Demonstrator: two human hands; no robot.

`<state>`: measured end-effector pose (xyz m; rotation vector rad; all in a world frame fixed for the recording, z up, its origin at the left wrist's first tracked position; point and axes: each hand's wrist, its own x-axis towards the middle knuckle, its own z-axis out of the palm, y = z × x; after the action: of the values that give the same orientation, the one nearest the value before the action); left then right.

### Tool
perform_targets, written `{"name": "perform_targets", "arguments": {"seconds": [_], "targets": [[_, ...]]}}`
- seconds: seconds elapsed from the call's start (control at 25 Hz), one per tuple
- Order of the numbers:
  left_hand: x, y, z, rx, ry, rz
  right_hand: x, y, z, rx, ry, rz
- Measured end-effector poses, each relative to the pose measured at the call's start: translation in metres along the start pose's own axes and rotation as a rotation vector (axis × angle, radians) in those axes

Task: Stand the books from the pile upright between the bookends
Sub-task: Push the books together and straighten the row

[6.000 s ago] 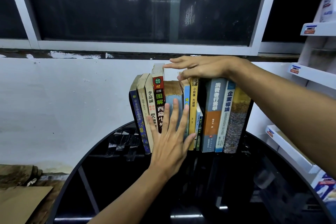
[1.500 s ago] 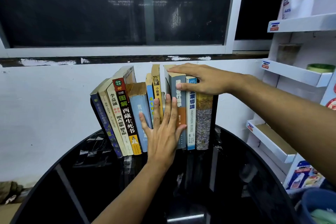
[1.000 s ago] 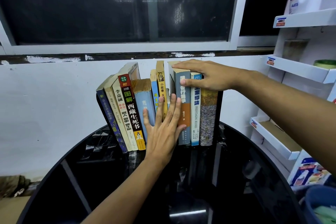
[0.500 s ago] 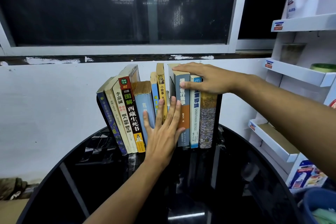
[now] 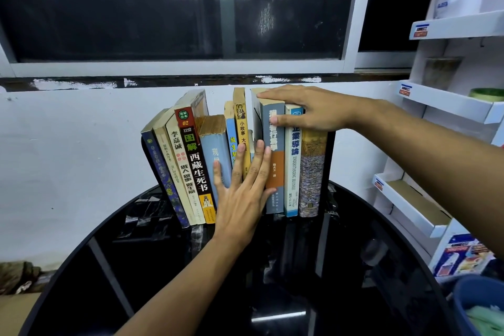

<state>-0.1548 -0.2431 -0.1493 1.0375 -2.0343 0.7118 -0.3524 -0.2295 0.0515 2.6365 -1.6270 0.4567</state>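
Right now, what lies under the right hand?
The right hand rests on the tops of the grey book, white book and mottled book; it covers most of their top edges.

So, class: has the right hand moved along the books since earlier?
Yes: the right hand shifted right, off the yellow book, toward the black bookend.
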Motion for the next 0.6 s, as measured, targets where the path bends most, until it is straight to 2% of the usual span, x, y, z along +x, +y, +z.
{"name": "perform_targets", "arguments": {"seconds": [0.16, 0.6], "targets": [[-0.002, 0.0, -0.003, -0.048, -0.011, -0.01, 0.003, -0.005, -0.008, -0.076, -0.058, -0.031], [-0.006, 0.004, 0.002, 0.045, -0.019, -0.011, 0.004, -0.005, -0.009, -0.123, -0.019, -0.078]]}}
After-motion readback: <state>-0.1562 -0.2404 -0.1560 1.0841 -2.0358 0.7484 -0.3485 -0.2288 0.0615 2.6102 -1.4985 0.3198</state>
